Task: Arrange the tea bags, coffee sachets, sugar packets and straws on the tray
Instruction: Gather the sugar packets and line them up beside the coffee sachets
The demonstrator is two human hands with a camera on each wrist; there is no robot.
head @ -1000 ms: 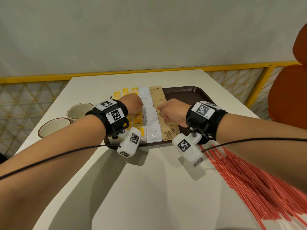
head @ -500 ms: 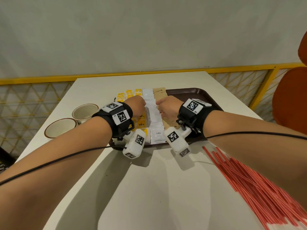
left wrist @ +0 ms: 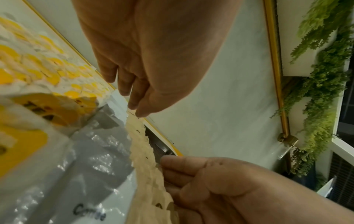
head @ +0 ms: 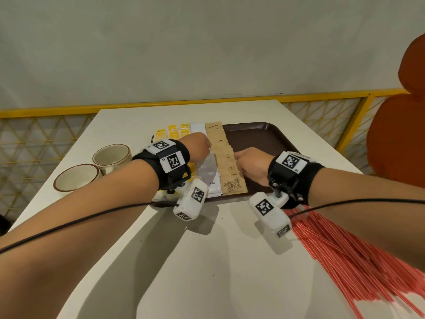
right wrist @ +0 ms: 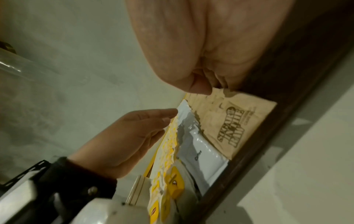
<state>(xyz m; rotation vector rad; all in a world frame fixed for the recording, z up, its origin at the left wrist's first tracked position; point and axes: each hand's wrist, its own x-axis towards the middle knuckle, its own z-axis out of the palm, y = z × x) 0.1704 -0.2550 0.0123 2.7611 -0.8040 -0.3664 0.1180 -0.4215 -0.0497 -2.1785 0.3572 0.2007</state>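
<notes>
— What's over on the left of the worktop [head: 207, 261]?

— Two cups [head: 94, 166] near the left edge, side by side. Right of them a brown tray [head: 259, 134] sits toward the far edge. Yellow tea bags [head: 174, 132] fill its left side in overlapping rows.

— And the left hand [head: 195, 146]?

— It reaches in above the tea bags. From its wrist camera the fingers [left wrist: 132, 97] are held fairly straight, and the fingertips with the thumb touch the far end of the sugar row; whether they actually pinch a packet I cannot tell.

— Next to the tea bags?

— A column of silvery-white coffee sachets [head: 209, 173], the nearest one printed "Coffee", running from the tray's far rim to its near rim. Just beside it lies a column of brown sugar packets [head: 226, 162], overlapped like shingles.

— The right hand [head: 253, 164]?

— It is over the near half of the sugar column, fingers curled, thumb and fingertips nipping the right edge of a packet. The tray's right half is bare brown.

— And the straws [head: 358, 261]?

— Off the tray, a fanned heap of red ones at the worktop's near right corner, under the right forearm.
</notes>
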